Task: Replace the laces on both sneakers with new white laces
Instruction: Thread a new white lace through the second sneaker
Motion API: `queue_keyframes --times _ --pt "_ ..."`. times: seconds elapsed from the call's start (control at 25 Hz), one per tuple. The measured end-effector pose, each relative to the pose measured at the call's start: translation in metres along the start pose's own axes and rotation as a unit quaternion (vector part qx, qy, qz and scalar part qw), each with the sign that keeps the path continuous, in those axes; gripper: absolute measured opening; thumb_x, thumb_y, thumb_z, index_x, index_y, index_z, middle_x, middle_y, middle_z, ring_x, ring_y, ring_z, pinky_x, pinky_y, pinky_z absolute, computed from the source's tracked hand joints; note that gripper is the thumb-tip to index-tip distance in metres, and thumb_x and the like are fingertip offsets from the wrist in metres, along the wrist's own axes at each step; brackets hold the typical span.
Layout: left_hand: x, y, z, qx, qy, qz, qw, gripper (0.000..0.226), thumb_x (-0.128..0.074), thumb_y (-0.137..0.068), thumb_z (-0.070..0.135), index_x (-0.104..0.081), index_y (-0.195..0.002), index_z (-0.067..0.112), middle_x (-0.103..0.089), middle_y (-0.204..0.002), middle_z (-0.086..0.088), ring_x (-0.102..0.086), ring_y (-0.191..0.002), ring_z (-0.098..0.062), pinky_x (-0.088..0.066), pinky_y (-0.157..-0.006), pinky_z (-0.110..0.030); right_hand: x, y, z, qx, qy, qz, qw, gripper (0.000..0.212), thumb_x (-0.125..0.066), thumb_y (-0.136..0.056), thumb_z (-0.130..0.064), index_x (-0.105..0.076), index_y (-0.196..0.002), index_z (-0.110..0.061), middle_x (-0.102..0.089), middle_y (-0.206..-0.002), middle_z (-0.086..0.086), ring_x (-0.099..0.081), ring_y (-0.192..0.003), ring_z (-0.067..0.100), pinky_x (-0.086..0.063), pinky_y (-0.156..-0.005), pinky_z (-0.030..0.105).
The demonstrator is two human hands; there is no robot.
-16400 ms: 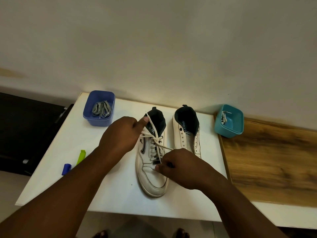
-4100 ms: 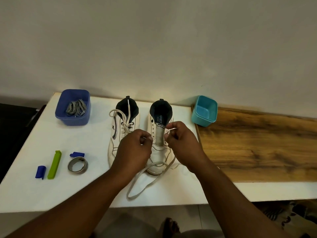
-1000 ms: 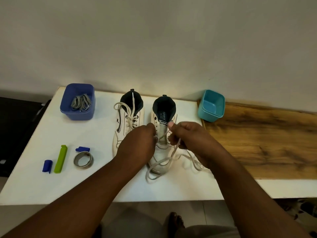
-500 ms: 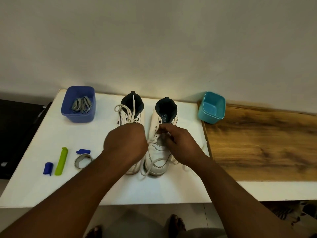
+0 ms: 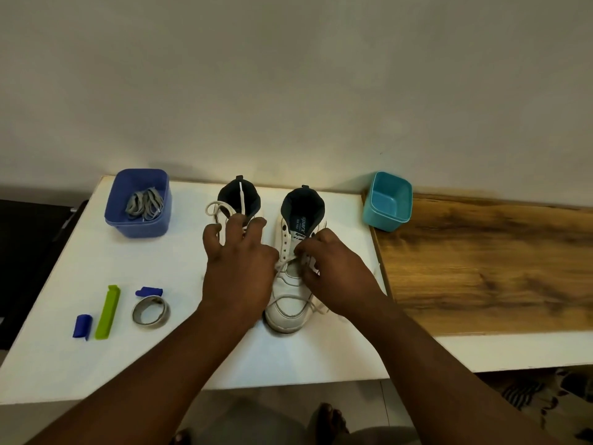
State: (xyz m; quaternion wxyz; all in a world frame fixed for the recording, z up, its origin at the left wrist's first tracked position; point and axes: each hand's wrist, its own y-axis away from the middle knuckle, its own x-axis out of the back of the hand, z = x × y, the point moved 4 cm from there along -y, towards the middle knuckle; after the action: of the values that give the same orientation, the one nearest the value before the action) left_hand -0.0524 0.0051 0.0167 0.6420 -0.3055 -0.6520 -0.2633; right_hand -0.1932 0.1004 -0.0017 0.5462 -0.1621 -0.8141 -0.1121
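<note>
The right sneaker [image 5: 293,284] stood on the white table [image 5: 128,268], its new white lace [image 5: 290,299] threaded low and trailing over the toe. The right hand [image 5: 333,271] pinched that lace at the eyelets. Just left of this sneaker, the left hand [image 5: 239,271] rested with fingers spread and relaxed on the laced left sneaker [image 5: 239,200]. Farther left sat a blue tub [image 5: 138,223] of grey laces [image 5: 144,203]; to the right, a teal tub [image 5: 386,203].

Since half a second ago the left hand [image 5: 239,271] opens, its fingers now spread over the laced left sneaker [image 5: 239,200]; the right hand [image 5: 333,268] still pinches the white lace [image 5: 288,260] on the right sneaker [image 5: 288,303].
</note>
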Motion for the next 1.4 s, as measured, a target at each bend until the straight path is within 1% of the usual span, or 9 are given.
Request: queue_keyframes --times 0.24,0.4,0.52,0.6,0.76,0.92,1.08,1.2,1.4 --pt "0.012 -0.003 -0.028 0.061 -0.036 -0.019 0.997 0.024 -0.063 -0.088 0.044 -0.072 -0.107 0.032 -0.054 -0.133 0.003 -0.025 -0.142 -0.032 -0.02 -0.108 -0.059 -0.001 0.0 0.007 -0.041 -0.007 -0.012 0.999 0.048 -0.067 -0.095 -0.035 -0.054 -0.142 -0.037 -0.051 -0.128 -0.003 -0.061 -0.099 0.018 -0.053 -0.077 0.027" --pt "0.037 0.01 -0.054 0.123 -0.058 0.046 0.99 0.026 -0.069 -0.079 0.029 -0.072 -0.104 0.025 -0.054 -0.131 -0.009 -0.025 -0.141 -0.043 -0.017 -0.111 -0.065 0.0 0.0 0.008 -0.054 -0.017 -0.008 0.998 0.044 -0.068 -0.094 -0.036 -0.054 -0.135 -0.039 -0.051 -0.125 -0.004 -0.06 -0.097 0.017 -0.056 -0.077 0.03" --pt "0.02 0.008 -0.015 0.023 -0.007 0.016 1.0 0.044 -0.074 -0.077 0.033 -0.069 -0.12 0.037 -0.037 -0.158 -0.01 -0.011 -0.152 -0.042 -0.001 -0.113 -0.071 0.0 -0.001 0.006 -0.052 -0.008 -0.001 0.999 0.04 -0.068 -0.093 -0.036 -0.055 -0.131 -0.037 -0.051 -0.124 -0.003 -0.06 -0.093 0.018 -0.054 -0.072 0.03" --pt "0.005 0.004 0.006 -0.031 0.019 0.017 0.999 0.025 -0.073 -0.08 0.036 -0.075 -0.105 0.039 -0.042 -0.156 -0.006 -0.014 -0.153 -0.04 -0.001 -0.116 -0.071 -0.001 -0.001 0.006 -0.051 -0.016 0.0 0.999 0.039 -0.068 -0.093 -0.036 -0.055 -0.13 -0.037 -0.051 -0.122 -0.003 -0.06 -0.091 0.017 -0.051 -0.071 0.027" --pt "0.001 -0.003 -0.007 0.01 0.024 0.059 0.998 0.009 -0.077 -0.081 0.031 -0.078 -0.089 0.033 -0.057 -0.137 -0.004 -0.022 -0.15 -0.039 -0.007 -0.115 -0.07 -0.003 -0.001 0.009 -0.055 -0.019 -0.001 0.998 0.04 -0.069 -0.093 -0.039 -0.054 -0.13 -0.04 -0.051 -0.122 -0.005 -0.06 -0.093 0.015 -0.056 -0.075 0.03" --pt "0.013 -0.001 -0.025 0.111 -0.011 0.105 0.988 0.036 -0.067 -0.086 0.02 -0.064 -0.121 0.014 -0.055 -0.134 -0.013 -0.024 -0.148 -0.042 -0.013 -0.113 -0.072 -0.003 -0.003 0.009 -0.057 -0.021 0.0 0.998 0.04 -0.069 -0.093 -0.038 -0.056 -0.13 -0.039 -0.052 -0.122 -0.004 -0.06 -0.093 0.016 -0.057 -0.077 0.033" --pt "0.003 -0.002 -0.004 0.013 0.045 0.074 0.996 0.031 -0.066 -0.086 0.036 -0.069 -0.117 0.032 -0.047 -0.15 -0.005 -0.012 -0.153 -0.039 -0.005 -0.115 -0.071 -0.004 -0.002 0.006 -0.048 -0.015 0.008 0.999 0.039 -0.068 -0.094 -0.03 -0.059 -0.132 -0.036 -0.052 -0.121 -0.002 -0.061 -0.091 0.017 -0.056 -0.076 0.029" --pt "-0.007 -0.004 0.005 -0.019 0.054 0.052 0.997 0.018 -0.068 -0.088 0.043 -0.076 -0.103 0.036 -0.052 -0.146 0.0 -0.014 -0.154 -0.036 -0.002 -0.116 -0.069 -0.005 -0.001 0.004 -0.043 -0.015 0.005 0.999 0.039 -0.065 -0.097 -0.029 -0.059 -0.134 -0.036 -0.051 -0.121 -0.002 -0.06 -0.092 0.016 -0.049 -0.073 0.023" --pt "0.013 -0.004 -0.035 0.116 -0.027 0.106 0.987 0.03 -0.064 -0.087 0.022 -0.064 -0.116 0.014 -0.057 -0.128 -0.012 -0.026 -0.146 -0.041 -0.012 -0.113 -0.072 -0.002 -0.003 0.005 -0.049 -0.027 -0.002 0.998 0.036 -0.067 -0.096 -0.032 -0.059 -0.131 -0.035 -0.053 -0.122 -0.001 -0.06 -0.092 0.016 -0.051 -0.073 0.025"
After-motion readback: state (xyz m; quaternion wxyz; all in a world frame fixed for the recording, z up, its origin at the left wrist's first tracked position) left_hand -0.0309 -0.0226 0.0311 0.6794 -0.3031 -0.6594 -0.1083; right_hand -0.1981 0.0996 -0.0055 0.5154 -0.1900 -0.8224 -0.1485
